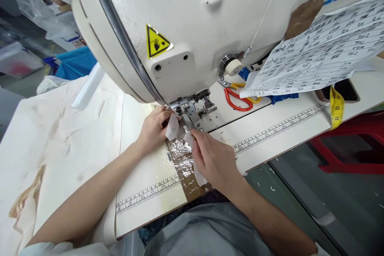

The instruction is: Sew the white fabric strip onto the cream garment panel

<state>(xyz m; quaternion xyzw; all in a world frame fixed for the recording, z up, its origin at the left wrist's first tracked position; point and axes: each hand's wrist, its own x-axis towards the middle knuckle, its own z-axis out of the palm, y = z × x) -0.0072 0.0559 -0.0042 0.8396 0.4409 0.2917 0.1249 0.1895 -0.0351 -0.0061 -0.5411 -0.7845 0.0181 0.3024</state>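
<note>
A white sewing machine [186, 16] fills the upper middle of the view, its presser foot [186, 122] low over the bed. My left hand [154, 128] is at the left side of the foot, fingers closed on a small piece of thin white fabric [173, 128]. On the near right side of the foot, my right hand [214, 160] has thumb and fingers pinched together on a white fabric strip [198, 174], which hangs down below the palm. Whether both bits of fabric are one piece I cannot tell. Under the hands lies shiny brown tape [184, 164] on the table.
Scissors with red and yellow handles [240, 98] lie right of the needle area. Handwritten paper sheets [318, 52] hang over the table's right side. A yellow tape measure [336, 108] drapes over a dark tray [345, 90]. A printed ruler [282, 128] runs along the front edge.
</note>
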